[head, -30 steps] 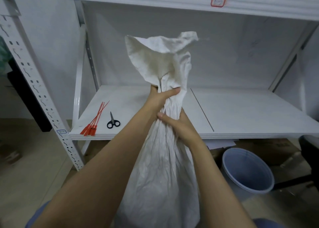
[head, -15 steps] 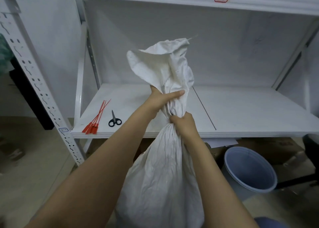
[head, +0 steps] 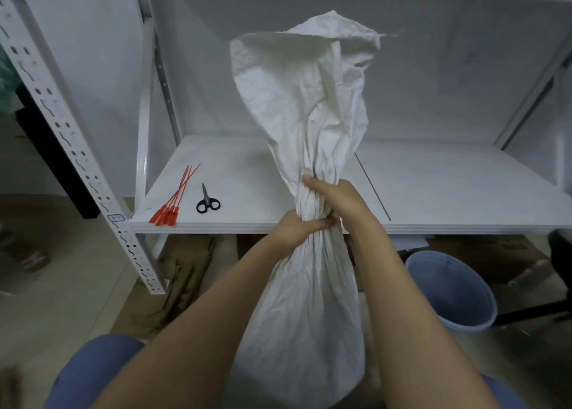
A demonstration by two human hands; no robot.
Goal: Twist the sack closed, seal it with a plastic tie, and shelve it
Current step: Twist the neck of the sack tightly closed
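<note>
A tall white woven sack [head: 306, 300] stands upright in front of me, its body bulging low and its loose mouth flaring open above. Both hands squeeze its gathered neck. My right hand [head: 335, 196] wraps the neck from the right, higher up. My left hand [head: 297, 227] clamps it just below, from the left. A bundle of red plastic ties [head: 175, 199] lies on the white shelf [head: 448, 189] at its front left corner.
Black-handled scissors [head: 206, 200] lie beside the ties. A perforated white upright [head: 71, 148] rises at the left. Below the shelf, a blue bucket [head: 455, 291] stands to the right and flattened cardboard [head: 185, 266] lies on the floor.
My hands have swapped places on the neck: the left dropped below the right, and the right now grips higher. The sack's mouth has turned and rises taller.
</note>
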